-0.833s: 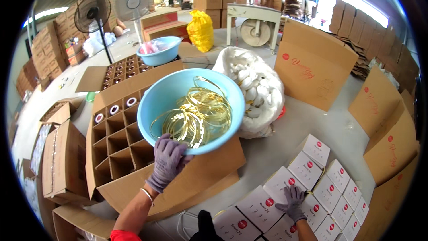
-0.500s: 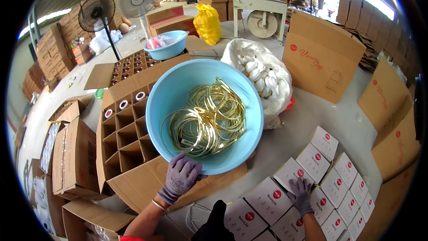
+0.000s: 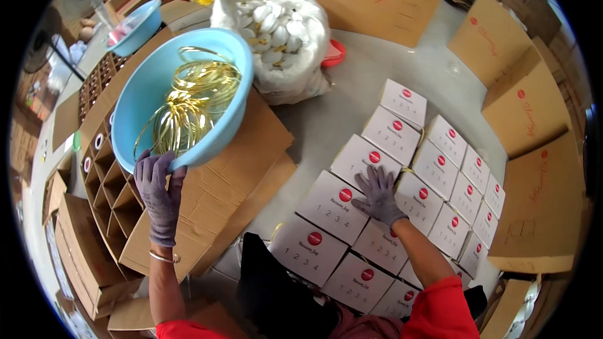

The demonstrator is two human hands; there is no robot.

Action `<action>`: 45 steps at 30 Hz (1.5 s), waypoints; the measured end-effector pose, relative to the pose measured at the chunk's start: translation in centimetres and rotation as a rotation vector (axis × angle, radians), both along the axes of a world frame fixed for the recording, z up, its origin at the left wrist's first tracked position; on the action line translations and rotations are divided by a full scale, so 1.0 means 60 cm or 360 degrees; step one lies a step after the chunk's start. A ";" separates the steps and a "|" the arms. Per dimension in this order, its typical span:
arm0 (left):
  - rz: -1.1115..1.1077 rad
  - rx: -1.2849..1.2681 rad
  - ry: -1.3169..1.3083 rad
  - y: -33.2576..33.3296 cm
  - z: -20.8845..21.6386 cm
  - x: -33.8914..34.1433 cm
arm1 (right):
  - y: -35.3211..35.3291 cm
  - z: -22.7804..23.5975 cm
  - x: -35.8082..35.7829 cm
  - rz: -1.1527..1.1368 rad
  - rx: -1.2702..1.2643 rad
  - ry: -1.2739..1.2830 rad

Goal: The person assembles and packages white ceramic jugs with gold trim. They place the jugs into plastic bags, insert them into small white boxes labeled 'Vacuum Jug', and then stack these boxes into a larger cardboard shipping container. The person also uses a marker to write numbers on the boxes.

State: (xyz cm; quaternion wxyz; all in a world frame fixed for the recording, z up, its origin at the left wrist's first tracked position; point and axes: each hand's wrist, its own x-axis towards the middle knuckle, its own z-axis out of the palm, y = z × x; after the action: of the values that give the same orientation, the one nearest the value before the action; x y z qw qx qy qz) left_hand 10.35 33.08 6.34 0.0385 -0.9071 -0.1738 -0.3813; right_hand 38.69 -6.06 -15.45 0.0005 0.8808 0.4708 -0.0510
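My left hand [image 3: 160,191], in a grey glove, grips the near rim of a light blue plastic basin [image 3: 233,116]. Coils of shiny gold cord or thin tubing [image 3: 188,103] lie in the basin, which sits over a divided carton [image 3: 116,204]. To the right, my gloved right hand [image 3: 380,196] rests flat with fingers spread on the tops of white boxes [image 3: 330,207] packed in rows. Each box top bears a round red mark. Short bits of gold cord [image 3: 407,169] show in gaps between some boxes.
A white sack [image 3: 276,69] full of white plastic parts stands beyond the basin, beside a red container [image 3: 335,53]. Brown cartons [image 3: 527,110] stand along the right, with another large carton [image 3: 377,0] at the back. A smaller blue basin [image 3: 141,28] is at far left.
My view has swung to the right, so the basin now appears further left and tilted. My left hand stays at its rim; my right hand stays on the boxes, fingers spread wider.
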 end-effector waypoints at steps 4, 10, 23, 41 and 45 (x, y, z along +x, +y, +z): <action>0.0032 -0.0030 0.0028 -0.015 -0.002 0.036 | -0.007 0.000 -0.002 -0.0056 -0.0041 0.0140; 0.0015 0.0076 -0.0020 -0.015 0.003 0.042 | 0.009 -0.041 -0.023 -0.0190 0.0081 -0.0033; -0.0069 -0.2005 0.0267 0.105 0.117 0.052 | 0.395 0.336 -0.191 0.0476 0.1481 0.0978; 0.0031 -0.0871 0.1922 0.196 0.001 0.082 | 0.438 0.322 -0.180 0.0496 0.1597 0.0818; 0.0043 -0.0523 0.1893 0.225 -0.023 0.078 | 0.447 0.308 -0.201 0.0536 0.1692 0.1126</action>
State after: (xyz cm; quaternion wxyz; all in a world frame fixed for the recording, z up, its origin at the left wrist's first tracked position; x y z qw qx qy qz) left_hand 15.03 46.59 4.97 -0.0068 -0.9562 -0.1905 0.2222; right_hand 26.61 20.73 3.02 -0.5812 0.6054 0.5350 -0.0971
